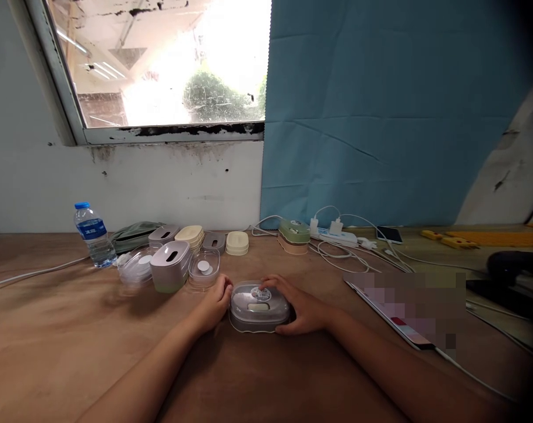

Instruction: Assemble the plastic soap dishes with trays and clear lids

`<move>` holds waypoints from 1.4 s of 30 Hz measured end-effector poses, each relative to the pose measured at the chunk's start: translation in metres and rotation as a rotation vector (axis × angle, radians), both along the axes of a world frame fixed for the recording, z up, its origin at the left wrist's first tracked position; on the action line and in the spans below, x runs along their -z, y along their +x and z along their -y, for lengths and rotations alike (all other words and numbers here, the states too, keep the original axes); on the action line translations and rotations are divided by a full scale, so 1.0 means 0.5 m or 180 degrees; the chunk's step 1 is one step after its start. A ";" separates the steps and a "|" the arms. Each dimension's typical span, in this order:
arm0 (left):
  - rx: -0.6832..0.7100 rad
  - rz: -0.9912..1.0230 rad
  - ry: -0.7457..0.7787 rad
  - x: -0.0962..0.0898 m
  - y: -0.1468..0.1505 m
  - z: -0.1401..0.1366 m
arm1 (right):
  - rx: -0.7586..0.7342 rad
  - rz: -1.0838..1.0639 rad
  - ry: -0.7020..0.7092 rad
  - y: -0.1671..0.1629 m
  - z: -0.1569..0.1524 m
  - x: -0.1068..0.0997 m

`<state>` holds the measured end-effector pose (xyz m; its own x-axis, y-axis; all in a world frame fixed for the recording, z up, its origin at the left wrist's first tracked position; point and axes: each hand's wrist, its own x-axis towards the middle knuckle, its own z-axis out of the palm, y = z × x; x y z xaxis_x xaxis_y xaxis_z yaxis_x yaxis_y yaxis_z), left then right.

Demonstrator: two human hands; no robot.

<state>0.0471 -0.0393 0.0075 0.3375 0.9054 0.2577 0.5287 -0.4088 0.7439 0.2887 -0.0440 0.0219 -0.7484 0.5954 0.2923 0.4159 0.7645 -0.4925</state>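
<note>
A rounded grey plastic box (pixel 260 325) with a clear, domed lid (pixel 244 299) sits on the table in front of me. Its lid has a round printed sticker and a pale oval piece at the front. My right hand (pixel 299 305) grips the box from its right, fingers over the top of the lid and thumb low at the front corner. My left hand (pixel 218 302) is close against the left side, its fingers curled in. What those fingers hold, if anything, is hidden.
Slotted lilac boxes (pixel 172 267), clear lids (pixel 203 267), cream lids (pixel 237 242) and a water bottle (pixel 94 235) stand back left. A green-topped box (pixel 294 232), power strip (pixel 337 235), loose cables, phone (pixel 388 235) and blurred-out flat device (pixel 407 317) lie rightward.
</note>
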 end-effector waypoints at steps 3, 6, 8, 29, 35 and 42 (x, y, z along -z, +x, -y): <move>-0.0020 0.0081 -0.0004 -0.002 0.003 0.003 | -0.0008 0.0019 0.0071 0.000 0.002 0.000; -0.0063 0.0253 -0.0050 -0.004 0.006 0.006 | 0.0014 0.0030 0.0140 0.003 -0.003 0.008; -0.0088 0.0380 -0.0082 -0.004 0.007 0.007 | 0.0024 0.0042 0.0184 0.005 -0.006 0.015; -0.0584 0.0571 0.0300 0.010 -0.010 -0.013 | 0.0910 0.0477 0.0716 0.046 -0.040 0.017; -0.0807 0.0709 0.0198 0.016 -0.016 -0.025 | 0.2481 0.0894 0.1482 0.031 -0.105 0.034; -0.0767 0.0592 0.0204 0.011 -0.012 -0.018 | 0.3002 0.1048 0.1495 -0.029 -0.220 0.037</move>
<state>0.0413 -0.0301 0.0019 0.0566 0.9334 0.3542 0.4732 -0.3375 0.8137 0.2741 0.0662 0.0036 -0.1350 0.8502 0.5089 0.9881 0.1534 0.0059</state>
